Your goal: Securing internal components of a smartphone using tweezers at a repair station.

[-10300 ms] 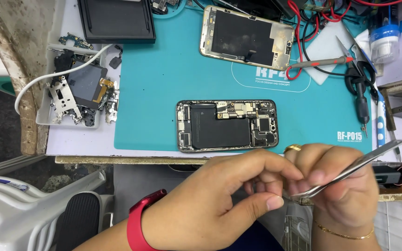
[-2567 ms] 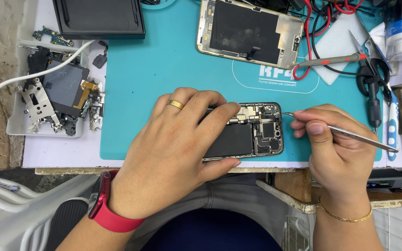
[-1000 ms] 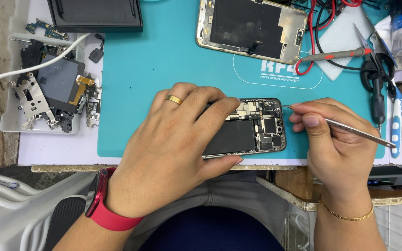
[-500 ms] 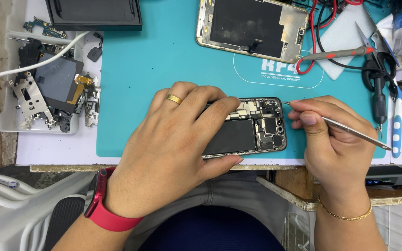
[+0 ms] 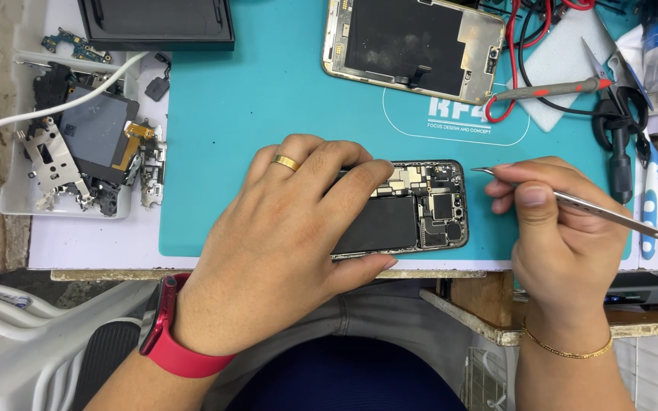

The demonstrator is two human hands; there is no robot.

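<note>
Teal rubber, the work mat (image 5: 268, 114) covers most of the upper half of the frame and lies on a white table top (image 5: 93, 247). On the mat, at the centre of the frame, lies the opened phone (image 5: 428, 209), flat, with its black battery and small boards visible. The left hand (image 5: 291, 236) lies over the left part of this phone: the fingers are spread and press on it from above, and the thumb is against its lower edge, so the hand holds the phone down and covers its left end. The right hand (image 5: 565, 236) is just to the right of the phone, not touching it. It grips thin metal tweezers (image 5: 573, 204) between thumb and fingers, like a pen; the tip points left and stops a little beside the upper right corner of the phone.

At the top centre a detached phone screen (image 5: 413, 46) lies face down, partly on the mat. At the upper left a white tray (image 5: 9, 190) holds a dark flat module, metal brackets and small loose parts; a white cable (image 5: 47, 114) passes over it. Above the tray, a black box (image 5: 158, 23) touches the top edge of the frame. At the upper right, red and black probe leads (image 5: 550, 90) rest on a white pad.
</note>
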